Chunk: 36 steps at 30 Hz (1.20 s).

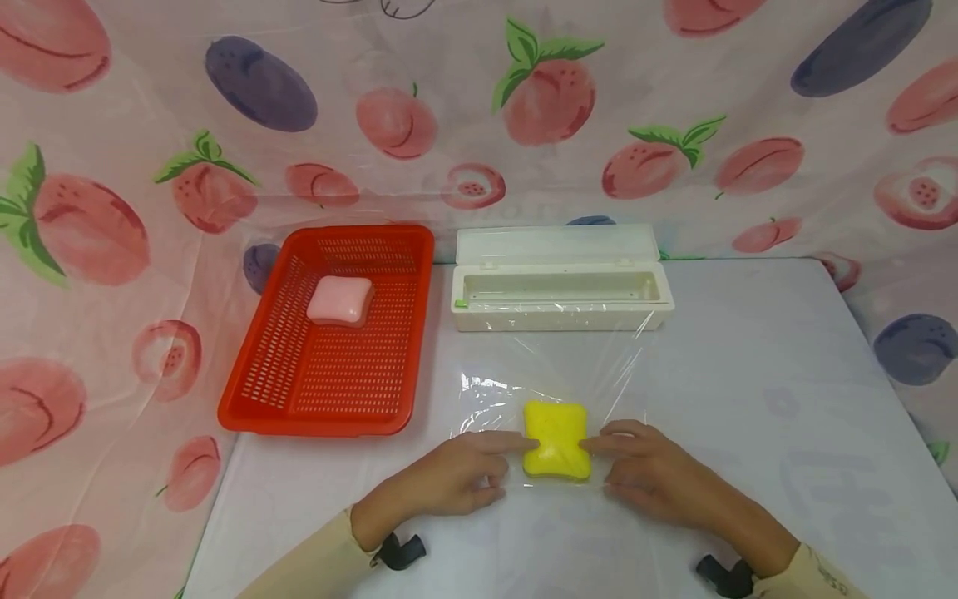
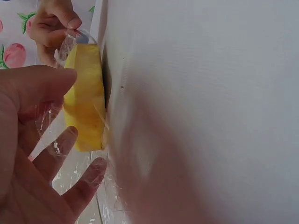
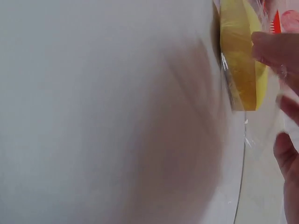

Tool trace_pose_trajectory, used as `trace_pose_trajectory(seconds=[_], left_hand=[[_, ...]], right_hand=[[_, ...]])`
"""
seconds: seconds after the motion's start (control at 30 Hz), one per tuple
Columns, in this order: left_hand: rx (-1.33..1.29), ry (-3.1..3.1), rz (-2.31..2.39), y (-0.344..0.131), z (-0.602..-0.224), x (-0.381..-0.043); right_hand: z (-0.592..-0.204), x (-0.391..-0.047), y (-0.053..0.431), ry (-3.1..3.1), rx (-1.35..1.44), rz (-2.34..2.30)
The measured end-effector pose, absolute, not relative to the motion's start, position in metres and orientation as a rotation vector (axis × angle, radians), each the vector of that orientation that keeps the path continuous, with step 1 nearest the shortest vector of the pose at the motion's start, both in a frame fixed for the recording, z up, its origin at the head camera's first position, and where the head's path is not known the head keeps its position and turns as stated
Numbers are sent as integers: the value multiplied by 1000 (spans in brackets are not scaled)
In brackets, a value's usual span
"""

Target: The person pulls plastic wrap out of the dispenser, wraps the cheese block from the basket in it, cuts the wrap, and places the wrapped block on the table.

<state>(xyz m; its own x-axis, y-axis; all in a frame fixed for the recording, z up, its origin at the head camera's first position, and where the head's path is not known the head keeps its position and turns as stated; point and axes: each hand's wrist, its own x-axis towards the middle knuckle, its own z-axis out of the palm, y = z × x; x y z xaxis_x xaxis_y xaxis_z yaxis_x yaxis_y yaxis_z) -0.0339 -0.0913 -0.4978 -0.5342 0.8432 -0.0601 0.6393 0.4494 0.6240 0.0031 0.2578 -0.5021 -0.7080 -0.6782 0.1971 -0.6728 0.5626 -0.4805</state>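
Both hands are at the bar, neither closed around it. The left hand (image 1: 470, 476) has its index finger stretched out to the left edge of the yellow soap-shaped bar (image 1: 556, 441), the tip at the narrowed waist. The left wrist view shows this grip loose and wide, fingers spread apart, with wrinkled clear film (image 1: 486, 391) about them. The right hand (image 1: 659, 474) mirrors it: its index finger reaches the bar's right edge, and the remaining fingers lie apart from the bar in a relaxed grip.

The bar lies flat on the table (image 1: 748, 374) between the two hands, near the film's front edge. Both wrist views show film close along its sides; how far the film covers its top is hard to tell.

From there the film stretches back, creased and shiny, to the front edge of a long white cling-film dispenser (image 1: 563, 319). Its lid (image 1: 555, 245) stands open at the rear, and a small green slider (image 1: 461, 304) sits at the left end of the front edge.

Left of the dispenser is a red perforated plastic basket (image 1: 314, 424), with a pink soap bar (image 1: 340, 300) inside, toward its back. A fruit-printed cloth (image 1: 550, 100) hangs behind the table.
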Motion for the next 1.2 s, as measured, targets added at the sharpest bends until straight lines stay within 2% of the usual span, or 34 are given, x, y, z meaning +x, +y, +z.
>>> trace_pose_trajectory(seconds=[0.7,1.0,1.2], left_hand=[[1039,2184,1039,-88,-503,-47],[834,2186,1210,-80,-504,-48],[722,2132,1261,-80,-505,-47]], right_hand=[[-509,0,254,2604,-722,-1020],[-510,-3,250,2589,-635,-1398],[-506,-4,248,2518,-485,-1365]])
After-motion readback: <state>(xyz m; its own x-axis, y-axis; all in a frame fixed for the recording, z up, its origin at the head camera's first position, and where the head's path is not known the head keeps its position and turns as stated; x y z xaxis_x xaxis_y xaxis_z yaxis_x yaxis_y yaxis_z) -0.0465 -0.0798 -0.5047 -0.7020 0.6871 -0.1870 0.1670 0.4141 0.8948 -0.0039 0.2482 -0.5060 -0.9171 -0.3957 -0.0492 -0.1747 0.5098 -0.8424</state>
